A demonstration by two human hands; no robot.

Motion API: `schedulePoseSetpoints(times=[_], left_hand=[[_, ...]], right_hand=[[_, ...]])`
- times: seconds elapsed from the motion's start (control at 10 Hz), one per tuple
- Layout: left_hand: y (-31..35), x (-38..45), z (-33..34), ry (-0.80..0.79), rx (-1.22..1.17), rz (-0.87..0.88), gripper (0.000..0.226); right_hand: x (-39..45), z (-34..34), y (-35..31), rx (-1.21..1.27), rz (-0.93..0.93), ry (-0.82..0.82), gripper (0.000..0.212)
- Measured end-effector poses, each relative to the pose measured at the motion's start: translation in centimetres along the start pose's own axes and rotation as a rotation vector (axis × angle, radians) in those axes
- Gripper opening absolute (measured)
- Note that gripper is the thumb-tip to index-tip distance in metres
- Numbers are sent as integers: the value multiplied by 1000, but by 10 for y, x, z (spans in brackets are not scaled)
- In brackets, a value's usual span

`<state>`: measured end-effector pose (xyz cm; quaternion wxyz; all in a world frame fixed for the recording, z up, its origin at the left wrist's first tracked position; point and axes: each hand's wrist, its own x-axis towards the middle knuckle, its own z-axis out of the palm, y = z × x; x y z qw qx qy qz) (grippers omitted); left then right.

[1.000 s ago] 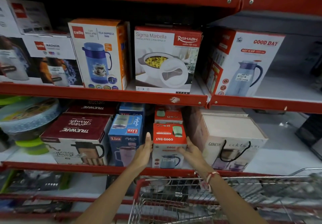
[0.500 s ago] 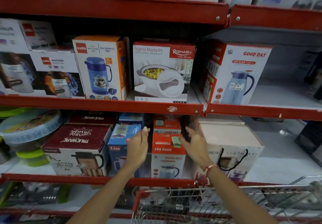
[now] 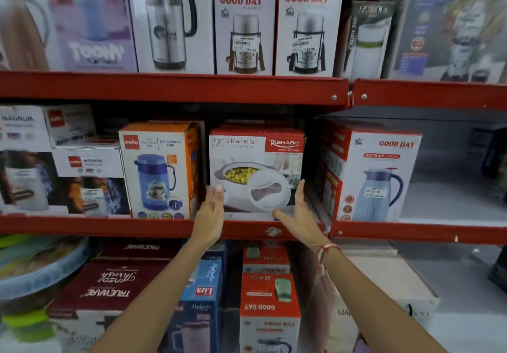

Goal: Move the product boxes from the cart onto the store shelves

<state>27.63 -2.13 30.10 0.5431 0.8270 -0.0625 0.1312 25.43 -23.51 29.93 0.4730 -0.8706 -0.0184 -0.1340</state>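
Observation:
A white and red Rishabh casserole box (image 3: 256, 170) stands on the middle red shelf (image 3: 164, 226). My left hand (image 3: 210, 211) is raised at its lower left corner, fingers apart. My right hand (image 3: 299, 212) is spread at its lower right corner, thumb under the front edge. I cannot tell whether either palm touches the box. The small red Good Day box (image 3: 270, 308) stands on the lower shelf between my forearms, with nothing holding it. The cart is out of view.
An orange Cello flask box (image 3: 162, 170) stands left of the casserole box, and a Good Day jug box (image 3: 375, 174) right of it with bare shelf beyond. Flask boxes (image 3: 244, 30) fill the top shelf. Trueware (image 3: 109, 286) and Liza (image 3: 203, 292) boxes sit below.
Both hands left the small red Good Day box on the lower shelf and rose to the casserole box on the middle shelf. My view tilted upward and the cart dropped out of sight.

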Motion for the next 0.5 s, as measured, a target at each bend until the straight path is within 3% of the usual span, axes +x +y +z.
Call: schedulePoseSetpoints(times=[0.2,0.4,0.5], left_hand=[[-5,-22,-14,34,65,81,92],[8,-32,-27,-96,151,49,82],[39,-37,-41,26,145,153,85]], right_hand=[[-20,-3,2,-71,-21,31,106],[-35,-13,-17,-162,27,-13,104],[-39,-24,-57,-199,-136,177,93]])
